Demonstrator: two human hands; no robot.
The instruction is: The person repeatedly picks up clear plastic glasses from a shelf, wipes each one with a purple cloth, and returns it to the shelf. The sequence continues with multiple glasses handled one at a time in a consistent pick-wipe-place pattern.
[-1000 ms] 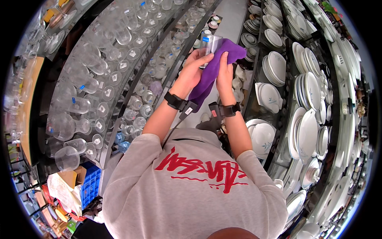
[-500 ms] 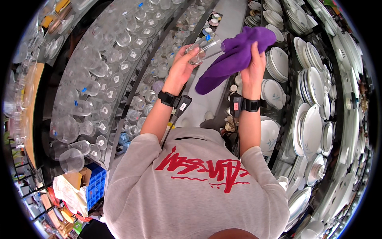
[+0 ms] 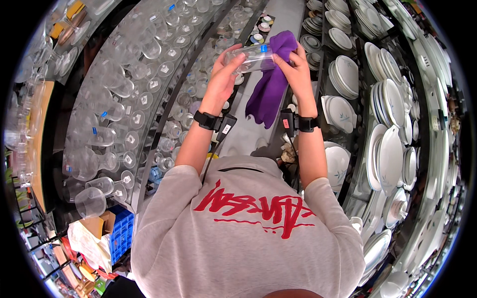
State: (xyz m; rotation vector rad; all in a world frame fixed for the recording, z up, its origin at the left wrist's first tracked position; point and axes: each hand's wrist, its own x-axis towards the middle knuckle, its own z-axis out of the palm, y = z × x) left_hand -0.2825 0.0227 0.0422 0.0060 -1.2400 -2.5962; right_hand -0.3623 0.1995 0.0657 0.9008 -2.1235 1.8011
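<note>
My left hand (image 3: 224, 73) is wrapped round the base end of a clear drinking glass (image 3: 252, 60), which lies nearly level in the air with a small blue sticker near its rim. At the glass's right end my right hand (image 3: 297, 69) grips a purple cloth (image 3: 272, 92). The cloth covers the rim, and a long fold of it hangs below the glass. Whether any cloth is inside the glass I cannot tell. Both wrists carry black straps with small devices.
Shelves of upside-down stemmed glasses (image 3: 117, 109) run along the left, with shorter glasses (image 3: 174, 129) lower down. Stacked white plates (image 3: 390, 104) and oval dishes (image 3: 390, 161) fill the right shelves. A blue crate (image 3: 120, 233) stands lower left. A pale floor strip (image 3: 285, 22) runs between the shelves.
My right hand has moved left and brought the cloth onto the glass's rim. The glass has tipped closer to level, and the cloth now hangs down in a narrower fold.
</note>
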